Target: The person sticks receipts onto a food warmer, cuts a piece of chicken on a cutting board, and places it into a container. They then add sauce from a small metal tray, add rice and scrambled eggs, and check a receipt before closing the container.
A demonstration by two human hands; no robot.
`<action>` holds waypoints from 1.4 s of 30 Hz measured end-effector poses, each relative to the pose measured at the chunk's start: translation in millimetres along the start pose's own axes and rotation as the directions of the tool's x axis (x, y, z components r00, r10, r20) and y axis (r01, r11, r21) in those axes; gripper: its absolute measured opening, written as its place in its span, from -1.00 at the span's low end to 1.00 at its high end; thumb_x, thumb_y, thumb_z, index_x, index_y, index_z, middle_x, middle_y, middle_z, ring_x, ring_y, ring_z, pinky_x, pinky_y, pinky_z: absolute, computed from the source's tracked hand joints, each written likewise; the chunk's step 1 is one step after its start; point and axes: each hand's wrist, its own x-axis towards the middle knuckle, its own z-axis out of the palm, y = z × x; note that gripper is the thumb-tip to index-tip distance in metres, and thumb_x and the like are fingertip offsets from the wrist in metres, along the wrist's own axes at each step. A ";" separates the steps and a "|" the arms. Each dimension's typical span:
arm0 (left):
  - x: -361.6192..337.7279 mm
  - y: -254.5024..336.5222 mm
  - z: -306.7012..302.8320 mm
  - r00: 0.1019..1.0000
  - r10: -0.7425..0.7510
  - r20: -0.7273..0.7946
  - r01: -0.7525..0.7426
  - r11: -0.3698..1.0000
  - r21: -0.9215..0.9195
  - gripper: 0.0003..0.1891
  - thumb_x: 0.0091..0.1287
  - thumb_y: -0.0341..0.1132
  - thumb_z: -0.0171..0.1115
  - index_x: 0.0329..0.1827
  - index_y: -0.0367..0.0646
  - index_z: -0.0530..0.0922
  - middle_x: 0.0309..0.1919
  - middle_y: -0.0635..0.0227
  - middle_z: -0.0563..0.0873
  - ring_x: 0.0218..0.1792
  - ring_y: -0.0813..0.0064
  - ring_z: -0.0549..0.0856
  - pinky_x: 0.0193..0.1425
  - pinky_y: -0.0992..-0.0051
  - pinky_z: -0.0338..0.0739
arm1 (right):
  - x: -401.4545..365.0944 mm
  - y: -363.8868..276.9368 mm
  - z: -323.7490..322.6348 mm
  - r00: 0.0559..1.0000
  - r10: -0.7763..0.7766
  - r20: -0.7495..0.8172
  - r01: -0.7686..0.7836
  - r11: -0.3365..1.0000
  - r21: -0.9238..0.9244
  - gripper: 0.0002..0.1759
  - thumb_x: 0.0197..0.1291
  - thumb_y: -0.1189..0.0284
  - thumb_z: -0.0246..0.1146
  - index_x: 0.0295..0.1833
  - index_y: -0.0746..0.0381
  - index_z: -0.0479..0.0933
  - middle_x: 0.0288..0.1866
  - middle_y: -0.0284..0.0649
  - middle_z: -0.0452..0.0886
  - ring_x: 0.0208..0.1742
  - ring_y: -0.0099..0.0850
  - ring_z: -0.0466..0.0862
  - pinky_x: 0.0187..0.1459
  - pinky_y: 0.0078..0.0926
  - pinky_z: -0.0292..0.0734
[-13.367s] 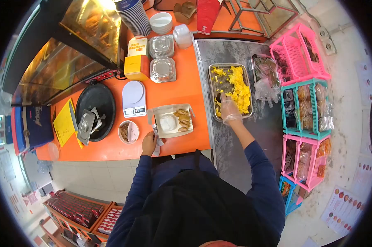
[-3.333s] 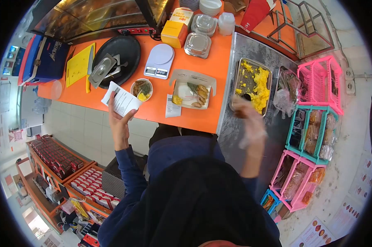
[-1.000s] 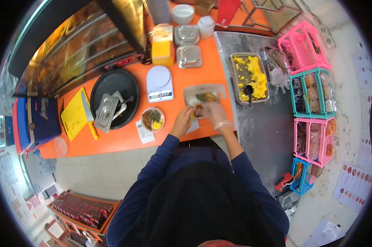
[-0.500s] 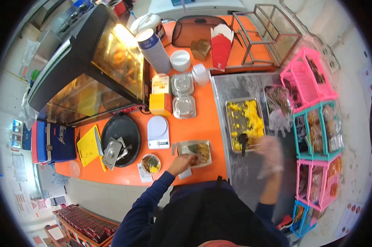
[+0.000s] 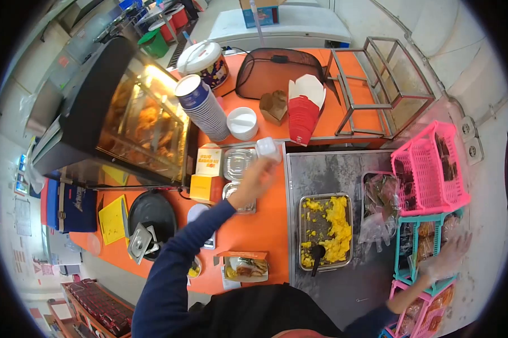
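My left hand (image 5: 256, 183) reaches over the orange table with its fingers extended, fingertips right at a small stack of clear plastic cups (image 5: 268, 149). Below it lie clear lidded containers (image 5: 240, 163), partly covered by the hand. My right hand (image 5: 448, 253), in a clear plastic glove, is spread over the teal basket (image 5: 406, 245) of wrapped packs at the right. Near my body sits an open paper food box (image 5: 245, 267) filled with food. A bowl of food (image 5: 195, 267) is mostly hidden by my left sleeve.
A metal tray of scrambled egg (image 5: 338, 225) with a black spoon (image 5: 317, 256) rests on the grey counter. Beside it stand a pink basket (image 5: 434, 174) and a clear tub (image 5: 380, 194). A lit food warmer (image 5: 144, 124) and stacked paper cups (image 5: 206, 112) occupy the left.
My left hand has left the food box and moved forward to the plastic cups. My right hand has swung from beside the egg tray to the baskets. The view has tilted up.
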 end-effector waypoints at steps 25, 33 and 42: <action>-42.0 112.1 167.5 0.915 -0.103 0.391 0.256 0.896 -0.364 -0.23 0.19 -0.51 0.31 0.47 -0.20 0.12 -0.11 0.22 0.62 -0.11 0.49 0.64 0.02 0.47 0.52 | -217.1 61.7 108.4 0.877 0.010 0.481 0.132 0.956 -0.260 -0.30 0.33 -0.04 0.09 0.45 0.13 0.26 0.51 0.03 0.09 0.54 -0.03 0.07 0.50 -0.07 -0.13; 14.3 0.0 -30.6 0.903 0.236 -0.360 -0.027 0.867 0.498 -0.75 0.26 -0.52 0.21 0.01 -0.29 0.54 -0.20 0.11 0.64 -0.13 0.16 0.62 0.00 0.29 0.49 | -183.8 343.7 -117.5 0.951 0.044 0.306 0.309 -0.110 -0.945 -0.58 0.35 0.35 -0.01 0.23 0.28 0.49 0.23 0.02 0.51 0.23 -0.08 0.51 0.33 -0.10 0.26; 141.0 -144.5 -242.9 0.979 0.003 -0.206 0.202 0.176 0.963 -0.55 0.08 -0.19 0.39 0.04 -0.06 0.51 -0.08 0.35 0.65 0.11 0.29 0.55 0.12 0.20 0.37 | -136.8 479.3 -165.5 0.940 0.045 0.338 0.315 0.264 -0.911 -0.71 0.11 0.48 0.10 -0.16 0.51 0.53 -0.14 0.35 0.57 -0.10 0.18 0.60 -0.05 0.00 0.50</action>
